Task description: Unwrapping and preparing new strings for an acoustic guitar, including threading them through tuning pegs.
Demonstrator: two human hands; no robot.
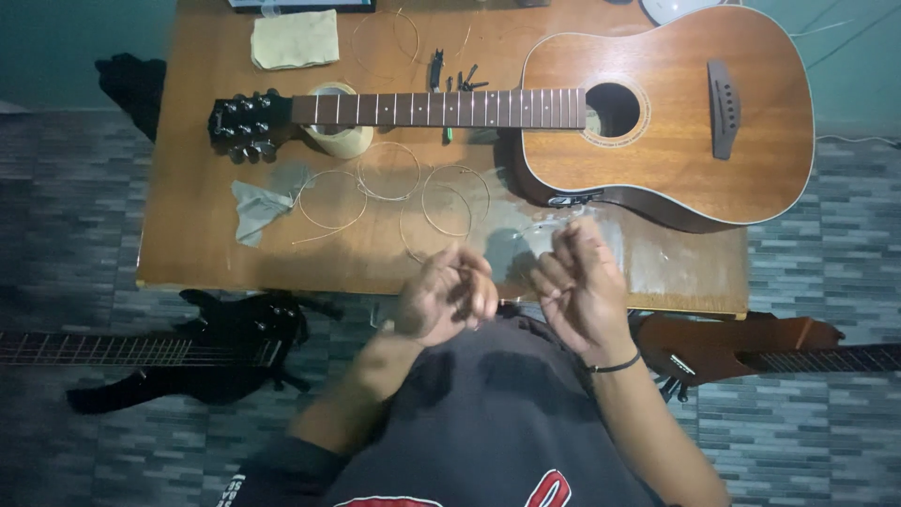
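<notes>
From the head view, your left hand (443, 293) and right hand (579, 282) are raised together over the near edge of the tabletop (197, 188), fingers curled narrow as if pinching a thin guitar string (526, 230); the blur keeps me from telling how firmly. The acoustic guitar (657, 113) lies across the far side with no strings visible on its neck, so stripping looks done and restringing looks yet to begin. Coiled strings (389, 183) lie between you and the neck, beside a grey cloth (255, 208). Bare tabletop at the near right gives room; two guitars on the floor (826, 244) crowd your knees.
</notes>
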